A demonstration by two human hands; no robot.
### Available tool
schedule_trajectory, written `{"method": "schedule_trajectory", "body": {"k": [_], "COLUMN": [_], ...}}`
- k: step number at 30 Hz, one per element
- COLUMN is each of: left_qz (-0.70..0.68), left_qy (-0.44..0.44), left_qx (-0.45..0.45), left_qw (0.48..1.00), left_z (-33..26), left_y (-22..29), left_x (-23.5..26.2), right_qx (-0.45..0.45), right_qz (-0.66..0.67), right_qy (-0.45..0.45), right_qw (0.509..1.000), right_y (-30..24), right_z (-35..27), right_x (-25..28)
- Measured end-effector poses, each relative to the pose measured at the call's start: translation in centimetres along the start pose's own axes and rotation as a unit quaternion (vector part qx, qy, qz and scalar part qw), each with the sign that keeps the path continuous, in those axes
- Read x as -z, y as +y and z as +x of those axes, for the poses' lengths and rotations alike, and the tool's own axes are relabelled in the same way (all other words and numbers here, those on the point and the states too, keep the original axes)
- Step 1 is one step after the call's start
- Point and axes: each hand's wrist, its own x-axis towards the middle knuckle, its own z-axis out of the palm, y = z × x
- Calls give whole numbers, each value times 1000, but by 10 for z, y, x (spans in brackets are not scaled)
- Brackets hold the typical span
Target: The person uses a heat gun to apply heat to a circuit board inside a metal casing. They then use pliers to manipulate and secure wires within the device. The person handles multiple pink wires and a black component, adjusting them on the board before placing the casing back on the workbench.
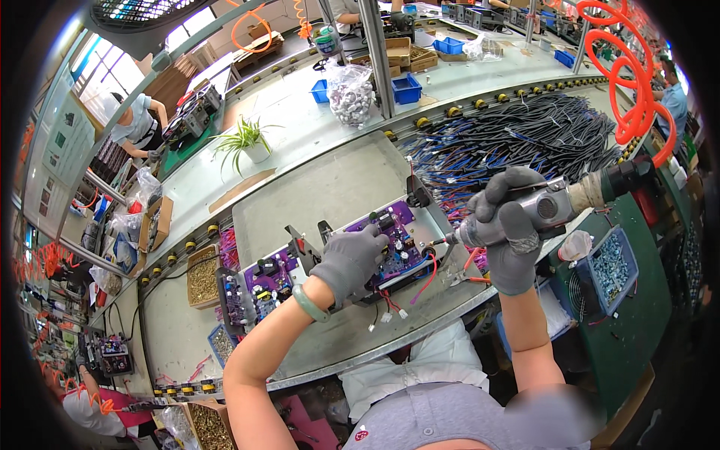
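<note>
Pressing purple circuit board (390, 244) under left hand (349, 262) — right hand (510, 225) gripping pneumatic screwdriver (547, 206)

We record a clear plastic bag (349, 91) of small pale parts standing on the far bench beside a metal post, with blue bins close by. Behind it sit open brown cardboard boxes (405, 52). At left, another open cardboard box (155, 223) lies by the conveyor edge — clear bags are bunched just beside it. On the left wall hang pale rectangular signs (66, 139) with green patches — wording too small to tell. A cardboard box of brass-coloured screws (210, 426) sits at the lower edge.
</note>
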Motion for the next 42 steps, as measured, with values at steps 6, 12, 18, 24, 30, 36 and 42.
{"method": "schedule_trajectory", "body": {"k": [6, 12, 18, 24, 30, 36, 42], "left_qz": [-11, -10, -27, -38, -47, -47, -44], "left_qy": [29, 29, 29, 18, 11, 28, 30], "left_qx": [-28, -27, -37, -32, -35, -42, -41], "left_qw": [999, 999, 999, 999, 998, 998, 998], "left_z": [1, 1, 1, 1, 2, 1, 0], "left_y": [-3, -3, -5, -4, -2, -5, -3], "left_x": [-5, -7, -8, -4, -2, -6, -4], "right_qx": [-13, -22, -121, -129, -138, -168, -162], "right_qz": [-8, -12, -29, -31, -42, -78, -90], "right_qy": [2, -32, -27, -39, -43, -61, -83], "right_qw": [1000, 999, 992, 990, 989, 981, 979], "right_y": [17, 50, 69, 79, 86, 88, 94], "right_z": [16, 38, 42, 47, 47, 43, 39], "right_x": [-7, -5, -14, -17, -17, -22, -26]}}
